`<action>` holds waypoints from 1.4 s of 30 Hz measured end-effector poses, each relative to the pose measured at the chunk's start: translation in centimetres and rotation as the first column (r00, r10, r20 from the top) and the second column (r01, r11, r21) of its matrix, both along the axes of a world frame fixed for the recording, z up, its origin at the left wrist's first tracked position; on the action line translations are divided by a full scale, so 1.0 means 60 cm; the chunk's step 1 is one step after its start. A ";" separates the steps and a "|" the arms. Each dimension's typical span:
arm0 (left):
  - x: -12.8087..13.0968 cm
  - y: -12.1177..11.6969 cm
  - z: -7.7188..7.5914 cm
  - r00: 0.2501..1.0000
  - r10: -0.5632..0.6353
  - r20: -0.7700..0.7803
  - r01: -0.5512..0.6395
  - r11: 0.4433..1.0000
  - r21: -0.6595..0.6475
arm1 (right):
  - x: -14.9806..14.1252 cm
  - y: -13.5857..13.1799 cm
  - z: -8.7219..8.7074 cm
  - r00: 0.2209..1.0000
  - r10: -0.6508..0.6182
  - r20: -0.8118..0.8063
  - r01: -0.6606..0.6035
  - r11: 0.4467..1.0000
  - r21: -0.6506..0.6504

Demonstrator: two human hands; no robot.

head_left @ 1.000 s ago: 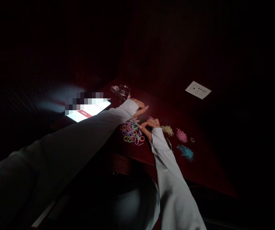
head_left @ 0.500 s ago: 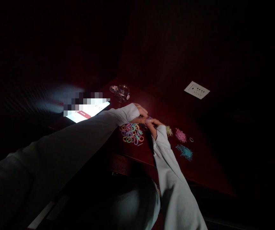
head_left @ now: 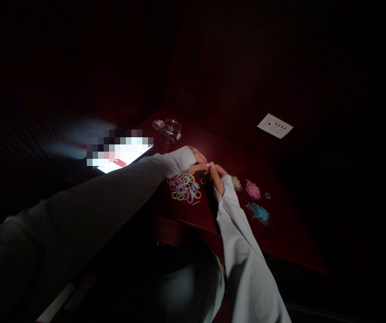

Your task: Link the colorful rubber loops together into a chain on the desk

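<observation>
left hand (head_left: 197, 160) and right hand (head_left: 218, 174) meet mid-frame; whether either grip is closed, i cannot tell. loose bands (head_left: 184, 188) at centre look unsorted; yellow heap (head_left: 236, 183), pink heap (head_left: 253, 189), blue heap (head_left: 259, 213), right of centre, seem sorted.

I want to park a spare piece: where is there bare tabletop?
Bare-looking: the dim tabletop to the right of the blue pile, and a narrow strip between the multicoloured ring heap and the front edge. Crowded: around the left hand and right hand, bordered by that heap, the yellow pile and the pink pile.
</observation>
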State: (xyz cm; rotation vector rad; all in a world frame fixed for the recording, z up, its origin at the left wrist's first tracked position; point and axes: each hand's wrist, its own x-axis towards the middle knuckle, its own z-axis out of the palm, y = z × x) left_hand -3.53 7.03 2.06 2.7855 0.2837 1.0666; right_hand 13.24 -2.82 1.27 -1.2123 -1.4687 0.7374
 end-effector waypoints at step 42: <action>-0.048 -0.015 0.048 0.986 0.168 -0.011 -0.168 0.985 0.043 | 0.013 -0.079 0.057 0.806 0.010 0.592 -0.123 0.981 0.152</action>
